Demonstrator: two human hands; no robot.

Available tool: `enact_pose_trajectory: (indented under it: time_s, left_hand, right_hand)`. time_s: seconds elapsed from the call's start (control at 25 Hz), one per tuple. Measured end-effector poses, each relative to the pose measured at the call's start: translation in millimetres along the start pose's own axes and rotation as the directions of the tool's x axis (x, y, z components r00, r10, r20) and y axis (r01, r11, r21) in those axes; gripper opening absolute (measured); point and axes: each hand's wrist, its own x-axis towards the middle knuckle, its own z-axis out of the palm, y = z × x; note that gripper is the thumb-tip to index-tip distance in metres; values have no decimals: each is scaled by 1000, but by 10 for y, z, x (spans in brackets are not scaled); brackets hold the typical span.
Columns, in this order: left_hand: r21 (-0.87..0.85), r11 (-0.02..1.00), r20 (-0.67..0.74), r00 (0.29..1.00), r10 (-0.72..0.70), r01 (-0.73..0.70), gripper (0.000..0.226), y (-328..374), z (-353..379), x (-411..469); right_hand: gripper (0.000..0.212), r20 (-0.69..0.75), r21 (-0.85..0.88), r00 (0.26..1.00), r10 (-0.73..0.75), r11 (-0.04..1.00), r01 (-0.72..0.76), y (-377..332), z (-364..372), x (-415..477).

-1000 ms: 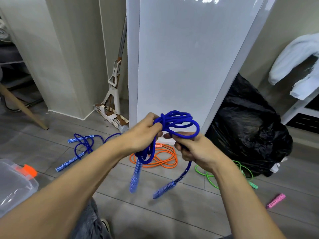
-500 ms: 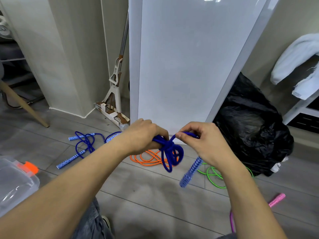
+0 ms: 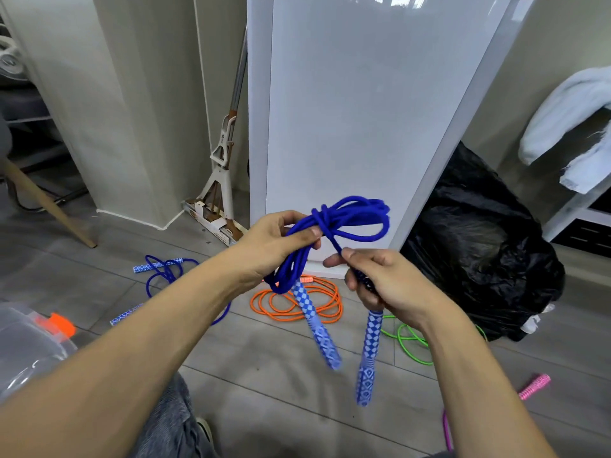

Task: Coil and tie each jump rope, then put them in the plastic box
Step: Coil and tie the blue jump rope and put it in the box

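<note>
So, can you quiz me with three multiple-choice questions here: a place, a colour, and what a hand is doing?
1. Where does the orange jump rope lie?
A. on the floor
B. on a chair
C. in a drawer
2. What colour is the held rope?
A. green
B. blue
C. pink
3. What is the left hand doing?
A. lying flat on the floor
B. hanging empty
C. gripping the held rope
Answers: 1 A, it lies on the floor; 2 B, its strands are blue; 3 C, it is curled round the coil.
</note>
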Motion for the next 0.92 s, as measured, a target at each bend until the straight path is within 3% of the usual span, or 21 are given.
enact_pose_trajectory:
  time_s: [0.08,0.2,0.32,0.44,0.56,0.64,0.76,0.92]
  left_hand:
    - [197,980,-125,992,-1,26,21,-68,-6,15]
    - [436,900,-143,985,92,-20,22,-152,50,-3]
    - [539,842,-275,948,159,15,22,-214,22,69]
    - [325,933,-377,926,-25,157,29,-269,-121,174]
    - [100,964,-326,923,-202,247,22,-301,-182,198]
    - [38,946,-294,908,-299,323,21,-289,-176,185]
    - [79,936,-198,926,-323,343,19,-279,-136,162]
    - [-20,955,-79,951,-298,297,23,-243,-63,114]
  right_hand:
    - [28,63,-73,996,65,996,-60,-47,78,-37]
    - [22,165,-177,976,143,978,-113,-70,162,-84]
    - [21,181,-194,954,238,960,-202,-79,149,-124]
    - [24,83,-92,972,220,973,-212,-113,61,-174]
    - [18,46,-65,982,184,981,-181,-177,-59,-220]
    - [19,49,14,990,133,991,-133,-217,-77,-255]
    - [23,6,158,995,99,983,-98,-267,-44,-251]
    - [20,-259,323,963,69,946,19,-281,106,-100]
